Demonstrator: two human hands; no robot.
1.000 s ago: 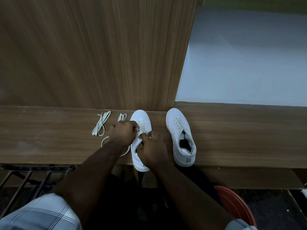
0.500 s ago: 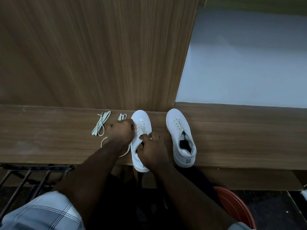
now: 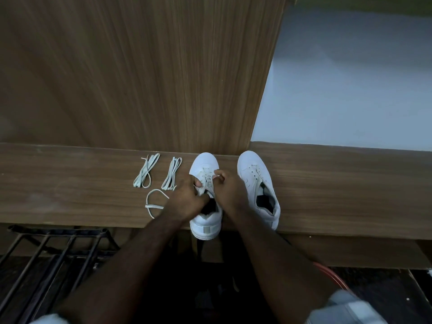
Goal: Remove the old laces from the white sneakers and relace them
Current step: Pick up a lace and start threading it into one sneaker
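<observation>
At the bottom of the frame we saw two bare forearms reaching up toward a wooden ledge (image 3: 70, 195). Mid-frame, our left hand (image 3: 187, 197) curled its fingers against the eyelet edge of the left sneaker (image 3: 205, 220), beside the tongue. Our right hand (image 3: 230, 190) pinched a thin lace end (image 3: 216, 177) just above that shoe's eyelets. The right sneaker (image 3: 258, 188) stood unlaced just beside it. Left of the hands lay a loose lace (image 3: 155, 203); farther up, two folded lace bundles (image 3: 146, 170) rested near the wood panel (image 3: 140, 66).
</observation>
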